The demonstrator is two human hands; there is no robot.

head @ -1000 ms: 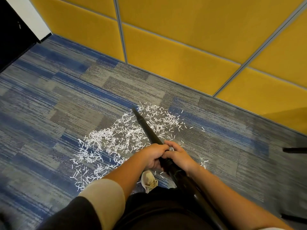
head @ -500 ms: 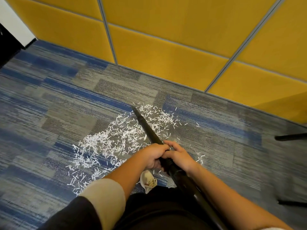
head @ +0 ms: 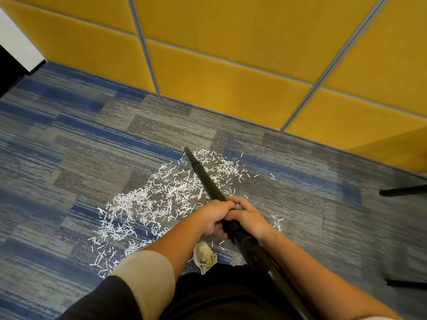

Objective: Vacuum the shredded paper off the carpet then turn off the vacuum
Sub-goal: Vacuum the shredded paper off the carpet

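Left hand (head: 213,218), right hand (head: 248,218) grip wand (head: 205,179) over paper (head: 150,204), shoe (head: 204,256), wall (head: 231,77)

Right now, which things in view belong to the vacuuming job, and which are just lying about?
Job: wand, gripped by left hand and right hand; shreds; carpet.
Just there: black legs at right; yellow wall.

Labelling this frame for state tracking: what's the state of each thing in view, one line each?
shredded paper, scattered across the carpet, not yet vacuumed up
vacuum wand, slanted down, tip at the far edge of the paper; on or off cannot be told
left hand, grips the wand
right hand, grips the wand beside the left hand
shoe, on the carpet below the hands
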